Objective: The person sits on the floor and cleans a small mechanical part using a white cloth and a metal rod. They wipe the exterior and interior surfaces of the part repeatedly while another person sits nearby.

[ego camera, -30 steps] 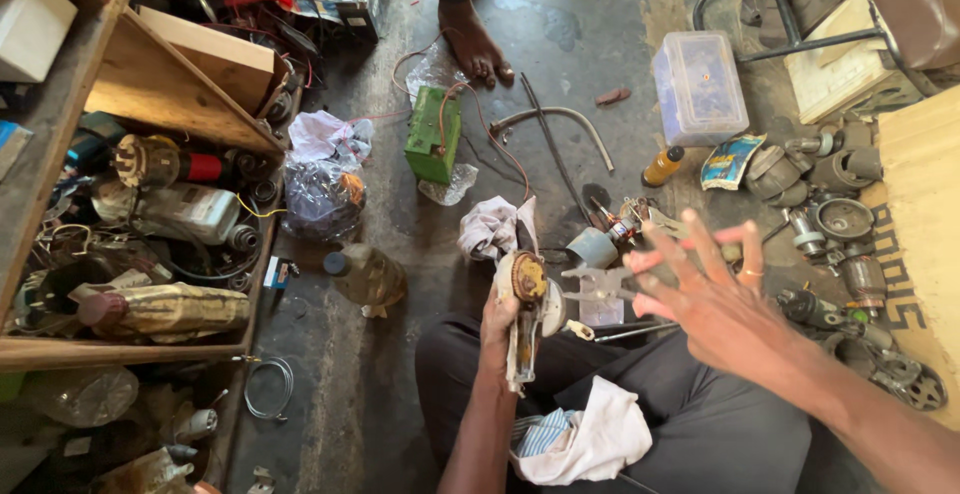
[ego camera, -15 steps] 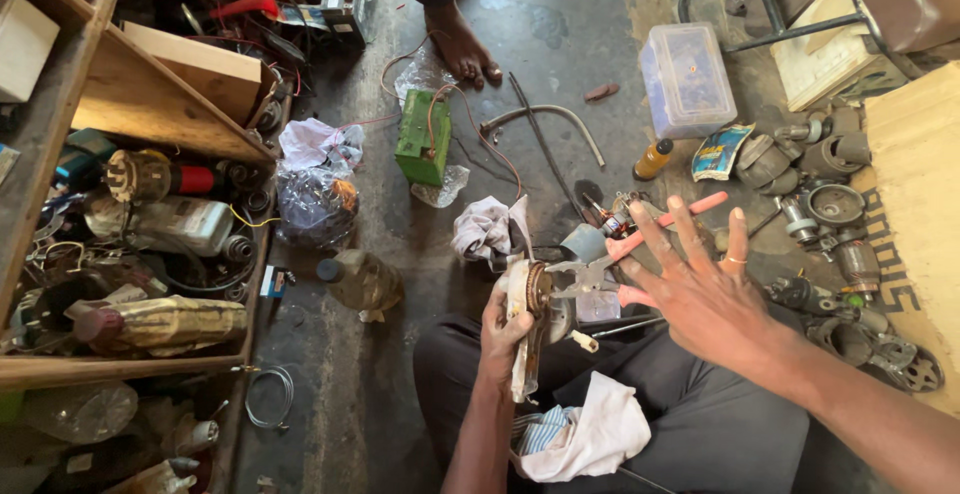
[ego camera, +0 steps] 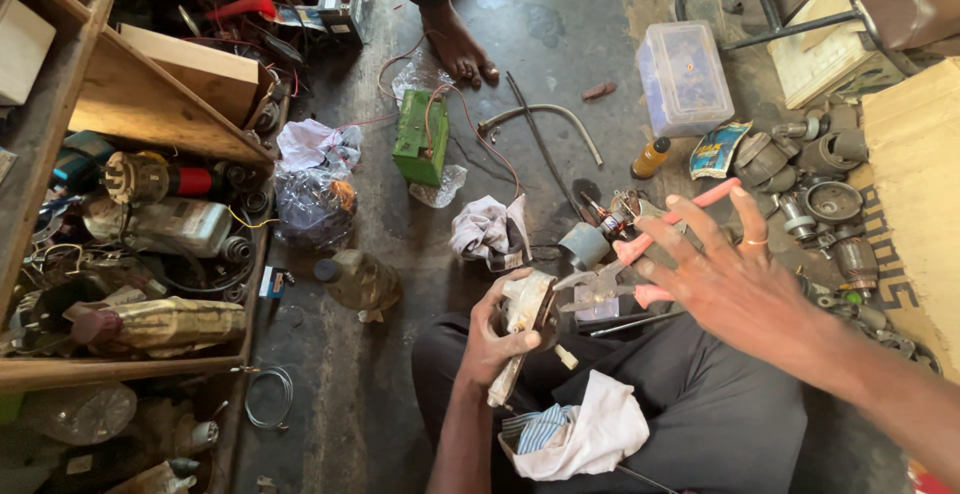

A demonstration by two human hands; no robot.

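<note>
My left hand (ego camera: 495,339) grips a dirty white pump-like part (ego camera: 522,316) upright over my lap. My right hand (ego camera: 735,289) holds red-handled pliers (ego camera: 640,246) with its fingers spread and the handles apart. The metal jaws point left and sit just right of the white part. I sit on the floor in dark trousers, with a white cloth (ego camera: 600,432) on my lap. A small grey cylinder (ego camera: 583,245) with wired bits lies on the floor just beyond the pliers.
A green battery-like box (ego camera: 422,137) with wires stands ahead, near another person's bare foot (ego camera: 462,52). Wooden shelves (ego camera: 150,104) full of parts line the left. A clear plastic box (ego camera: 685,74), metal housings (ego camera: 830,199) and cardboard (ego camera: 915,184) are on the right. A bottle (ego camera: 360,279) lies at my left.
My right hand has drawn closer to the white part, bringing the pliers' jaws up beside it. My left hand has kept the part nearly still.
</note>
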